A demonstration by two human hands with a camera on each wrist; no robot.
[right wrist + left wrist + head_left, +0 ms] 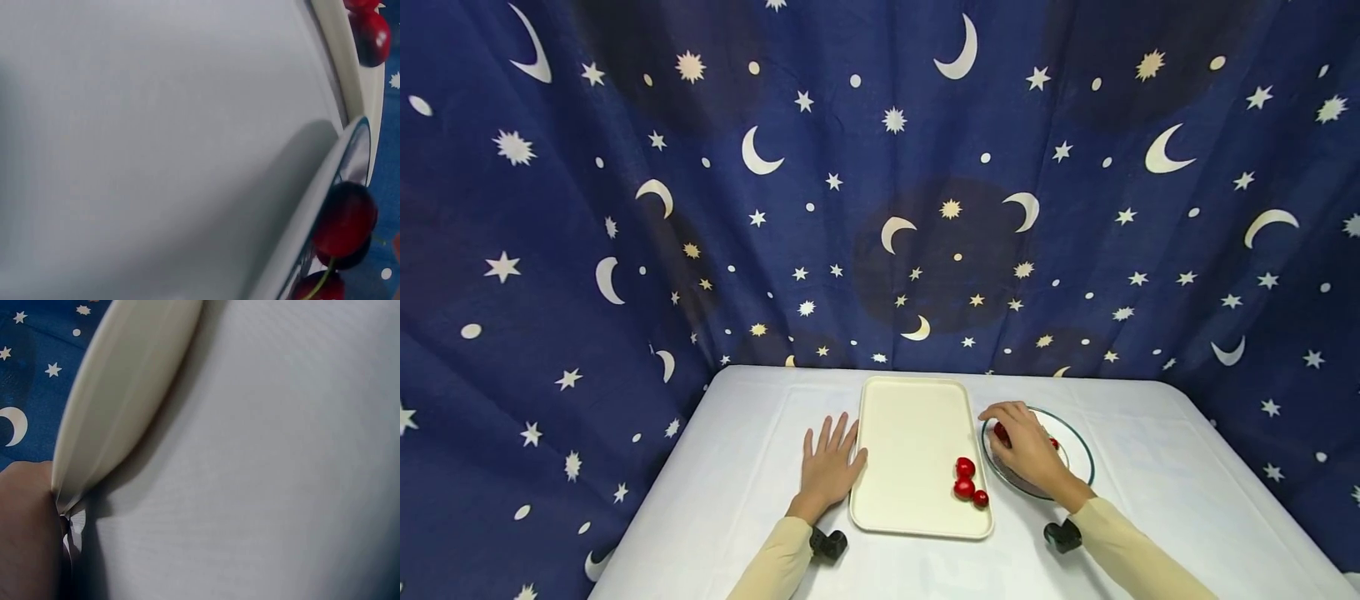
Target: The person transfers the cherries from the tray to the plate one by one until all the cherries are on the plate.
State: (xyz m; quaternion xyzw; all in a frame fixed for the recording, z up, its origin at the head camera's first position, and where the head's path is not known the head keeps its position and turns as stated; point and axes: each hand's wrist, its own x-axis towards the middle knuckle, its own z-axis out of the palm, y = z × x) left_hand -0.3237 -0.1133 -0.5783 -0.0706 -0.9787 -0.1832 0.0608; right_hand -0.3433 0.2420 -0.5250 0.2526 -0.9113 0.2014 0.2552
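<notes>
My right hand (1026, 446) reaches over a white plate with a teal rim (1084, 467). Between its thumb and curled fingers shows a dark red cherry (1002, 433). In the right wrist view that cherry (344, 219) sits at the plate's rim, above another cherry (322, 287) and a green stem; only a sliver of finger is visible there. My left hand (831, 467) lies with fingers spread at the left side of a cream tray (910, 433), its thumb on the tray's rim. Three red fruits (965, 487) lie in the tray's near right corner.
A white cloth (760, 467) covers the table. The plate stands close to the tray's right side. Behind the table hangs a dark blue curtain (850, 250) with moons and stars. Each wrist wears a small black camera (829, 544).
</notes>
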